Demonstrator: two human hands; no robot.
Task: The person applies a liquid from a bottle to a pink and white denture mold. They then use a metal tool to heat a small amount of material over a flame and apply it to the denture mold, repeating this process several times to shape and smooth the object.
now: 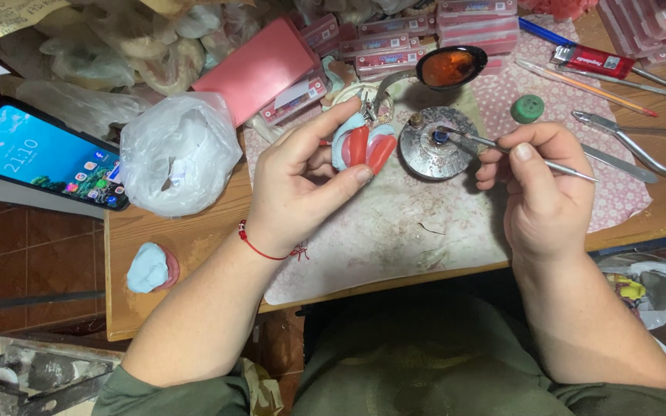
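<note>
Head view, looking down on a wooden bench with a pale cloth mat over its middle. Crumpled clear plastic bag sits toward the left edge, a lit phone overhanging that edge beside it. Stacks of flat pink boxes run along the far edge. Pliers lie near the right edge, green cap just behind them. Small blue-and-pink lump rests near the front-left corner.

Left hand is over the mat's middle, fingers curled, thumb and index pinching a pale blue cast with red wax, held up off the mat.

Right hand is just right of it, fingers closed in a pen grip on a thin metal tool. Tool tip reaches left into a round metal burner standing on the mat behind the hands, tip at a small dark spot in its centre. Cast and burner sit just beside each other; can't tell if they touch.
</note>
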